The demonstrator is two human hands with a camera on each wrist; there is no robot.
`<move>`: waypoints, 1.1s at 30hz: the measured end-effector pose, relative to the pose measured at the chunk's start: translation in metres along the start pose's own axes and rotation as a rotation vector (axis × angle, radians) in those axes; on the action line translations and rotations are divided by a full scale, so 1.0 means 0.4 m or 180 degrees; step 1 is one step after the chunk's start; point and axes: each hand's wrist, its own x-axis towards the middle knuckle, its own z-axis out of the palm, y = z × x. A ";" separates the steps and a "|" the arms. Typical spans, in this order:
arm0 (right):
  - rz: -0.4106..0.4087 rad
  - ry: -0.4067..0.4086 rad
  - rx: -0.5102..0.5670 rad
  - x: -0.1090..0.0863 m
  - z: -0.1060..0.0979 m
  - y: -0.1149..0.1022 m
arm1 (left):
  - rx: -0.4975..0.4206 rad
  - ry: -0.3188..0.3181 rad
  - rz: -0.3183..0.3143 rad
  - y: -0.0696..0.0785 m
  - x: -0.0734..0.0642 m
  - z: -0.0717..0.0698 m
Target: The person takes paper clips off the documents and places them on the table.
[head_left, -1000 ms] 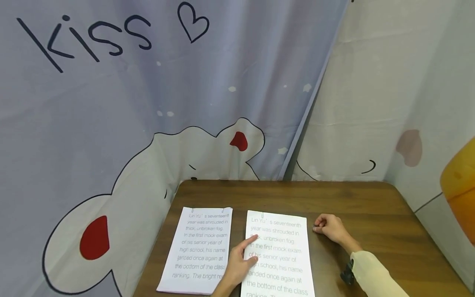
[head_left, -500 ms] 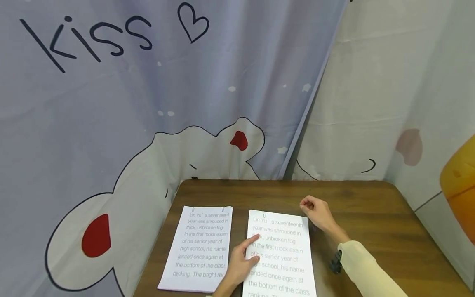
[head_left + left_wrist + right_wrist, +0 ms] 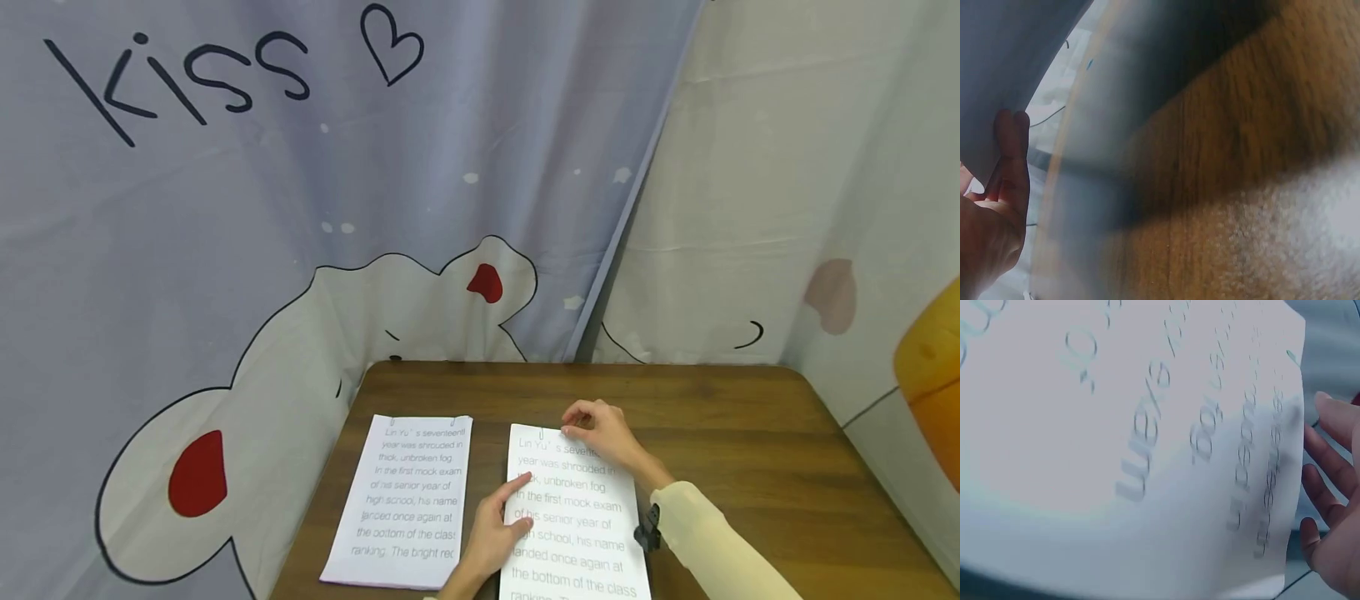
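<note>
My left hand [image 3: 491, 533] grips the left edge of the right-hand stack of printed paper [image 3: 566, 508], thumb and forefinger on top. In the left wrist view its other fingers [image 3: 1013, 134] lie under the sheets, which are raised off the table. A paper clip [image 3: 542, 434] sits on the stack's top edge, left of my right hand [image 3: 603, 429]. That hand has bent fingers right at the top edge, as the right wrist view also shows with its fingertips [image 3: 1316, 478]. I cannot tell whether something small is between thumb and forefinger.
A second stack of printed paper [image 3: 408, 500], with two paper clips [image 3: 453, 421] on its top edge, lies on the brown wooden table [image 3: 735, 408] to the left. A printed curtain [image 3: 420, 192] hangs behind the table and at its sides.
My right hand has risen from the table on the right and moved left to the top edge of the held stack. The left hand keeps its grip.
</note>
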 end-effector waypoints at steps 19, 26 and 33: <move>-0.0016 -0.0328 0.0060 0.014 0.065 -0.052 | -0.0213 -0.0075 -0.0019 -0.010 -0.003 0.013; -0.0055 -0.0480 0.0398 0.015 0.065 -0.060 | -0.0297 -0.0062 0.0003 -0.006 -0.005 0.016; -0.0031 -0.0609 0.0435 0.009 0.068 -0.054 | -0.0350 -0.0062 -0.0044 -0.010 -0.007 0.018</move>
